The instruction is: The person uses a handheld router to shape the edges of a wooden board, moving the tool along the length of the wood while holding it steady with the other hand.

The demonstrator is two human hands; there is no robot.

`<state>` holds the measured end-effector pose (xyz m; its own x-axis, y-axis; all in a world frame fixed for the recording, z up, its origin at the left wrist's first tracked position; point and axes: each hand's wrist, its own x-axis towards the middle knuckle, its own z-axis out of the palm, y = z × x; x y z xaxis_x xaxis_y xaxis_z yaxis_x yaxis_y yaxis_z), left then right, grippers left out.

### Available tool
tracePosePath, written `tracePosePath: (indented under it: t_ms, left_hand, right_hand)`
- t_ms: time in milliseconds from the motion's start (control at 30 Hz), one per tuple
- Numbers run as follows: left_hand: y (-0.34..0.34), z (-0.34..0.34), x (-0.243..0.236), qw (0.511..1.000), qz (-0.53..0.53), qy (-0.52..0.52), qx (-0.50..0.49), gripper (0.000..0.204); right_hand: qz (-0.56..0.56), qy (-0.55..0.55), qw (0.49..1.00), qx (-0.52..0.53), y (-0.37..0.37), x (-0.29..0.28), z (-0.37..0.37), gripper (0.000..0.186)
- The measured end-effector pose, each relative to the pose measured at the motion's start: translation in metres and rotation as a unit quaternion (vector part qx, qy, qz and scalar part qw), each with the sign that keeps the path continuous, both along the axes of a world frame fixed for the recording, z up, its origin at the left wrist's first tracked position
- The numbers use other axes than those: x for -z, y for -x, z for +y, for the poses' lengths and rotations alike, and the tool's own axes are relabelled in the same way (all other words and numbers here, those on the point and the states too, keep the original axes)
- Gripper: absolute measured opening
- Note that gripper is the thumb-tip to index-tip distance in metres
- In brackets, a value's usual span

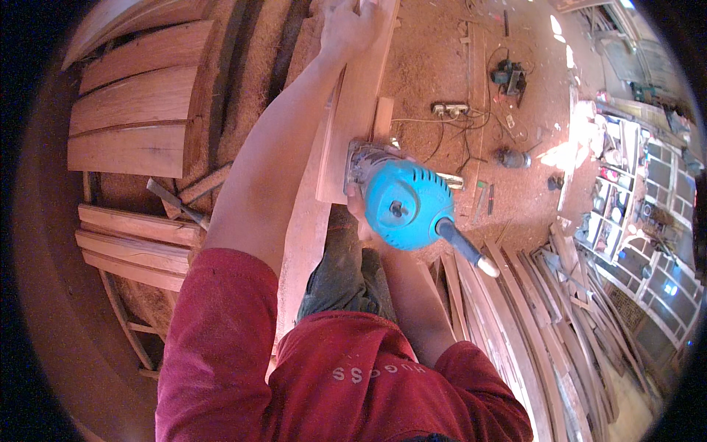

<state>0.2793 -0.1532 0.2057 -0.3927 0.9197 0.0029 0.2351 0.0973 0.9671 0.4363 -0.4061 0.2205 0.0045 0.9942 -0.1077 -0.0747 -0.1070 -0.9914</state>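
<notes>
My right hand [359,214] is wrapped round the body of a blue-topped trim router [407,205], mostly hidden beneath its motor housing. The router's clear base rests at the near end of a reddish wooden board [359,99]. From the housing a dark cord sleeve [458,241] points to the lower right. My left arm reaches forward along the board, and my left hand [347,29] grips it at the top of the view, where some fingers are cut off. A short wooden strip [383,118] lies against the board's right side.
Stacked planks [140,88] and a hammer-like tool [177,202] lie to the left. Sawdust covers the floor, where a power strip [450,109], loose cables and a dark power tool [508,77] lie. Long timber strips [530,317] are at the lower right, near metal window frames [663,177].
</notes>
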Motion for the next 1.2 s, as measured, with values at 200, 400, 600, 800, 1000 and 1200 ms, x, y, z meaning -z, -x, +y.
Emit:
tracePosePath:
  t_ms: [200, 400, 600, 800, 1000, 1200]
  left_hand:
    - [-0.004, 0.002, 0.006, 0.990, 0.100, -0.082, -0.052, 0.046]
    - [-0.003, 0.004, 0.010, 0.993, 0.059, -0.102, -0.027, 0.046]
    - [-0.005, 0.010, 0.016, 0.985, 0.132, -0.094, -0.056, 0.045]
    - [-0.002, 0.009, 0.011, 0.996, 0.083, -0.032, -0.012, 0.046]
    - [-0.005, 0.012, 0.018, 0.986, 0.083, -0.135, -0.041, 0.045]
    - [-0.005, 0.012, 0.018, 0.976, 0.140, -0.149, -0.071, 0.045]
  right_hand:
    - [0.135, 0.090, 0.986, 0.023, -0.003, -0.009, -0.028, 0.081]
    - [0.464, 0.318, 0.823, 0.078, -0.022, -0.010, -0.041, 0.041]
    - [0.464, 0.232, 0.855, 0.017, -0.020, 0.011, -0.063, 0.058]
    - [0.459, 0.266, 0.848, 0.013, -0.026, 0.004, -0.077, 0.056]
    - [0.458, 0.280, 0.844, 0.012, -0.024, -0.003, -0.082, 0.054]
    - [0.454, 0.292, 0.841, 0.011, -0.024, -0.004, -0.082, 0.052]
